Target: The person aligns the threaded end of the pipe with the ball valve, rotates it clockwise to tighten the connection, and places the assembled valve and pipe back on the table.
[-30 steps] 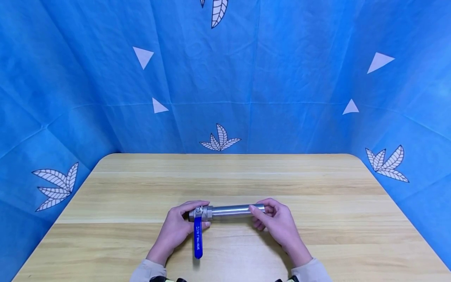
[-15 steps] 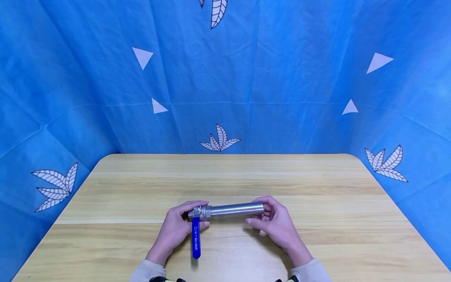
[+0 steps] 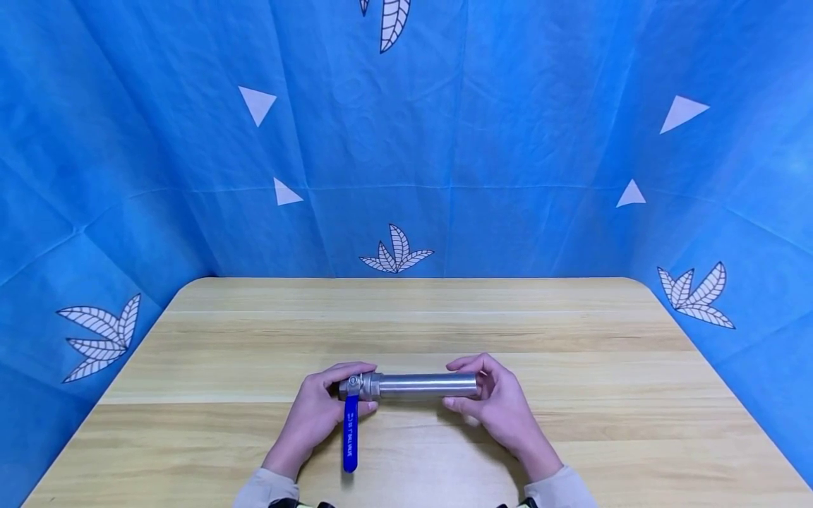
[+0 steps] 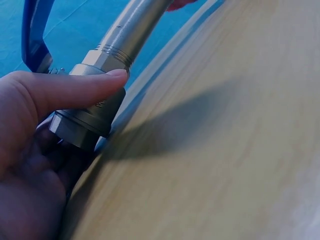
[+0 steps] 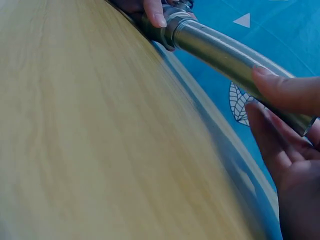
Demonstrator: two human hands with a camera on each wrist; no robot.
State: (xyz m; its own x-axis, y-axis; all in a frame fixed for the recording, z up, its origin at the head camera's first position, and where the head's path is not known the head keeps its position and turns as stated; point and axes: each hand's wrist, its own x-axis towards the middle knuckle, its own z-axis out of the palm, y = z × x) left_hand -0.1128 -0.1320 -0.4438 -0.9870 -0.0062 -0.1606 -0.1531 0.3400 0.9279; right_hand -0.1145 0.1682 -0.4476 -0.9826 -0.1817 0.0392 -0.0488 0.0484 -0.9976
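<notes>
In the head view a steel ball valve point(image 3: 360, 384) with a blue lever handle point(image 3: 351, 434) is joined to a shiny metal pipe point(image 3: 425, 384). My left hand point(image 3: 317, 409) grips the valve body, thumb on the near side and fingers on the far side. The lever points toward me. My right hand point(image 3: 502, 402) is curled round the pipe's free end. Its thumb point(image 5: 290, 92) lies across the pipe in the right wrist view, and other fingers are partly hidden behind it. The left wrist view shows the left thumb point(image 4: 85, 90) pressed along the valve body.
A light wooden table point(image 3: 254, 331) lies under the hands, its rounded far corners against a blue cloth backdrop point(image 3: 406, 141). White triangles and leaf prints mark the cloth. The valve and pipe cast a shadow point(image 4: 185, 120) on the wood.
The right thumb has shifted from on top of the pipe to its near side, and the index finger has moved along its far side. The pipe has levelled; the lever tip has swung slightly left.
</notes>
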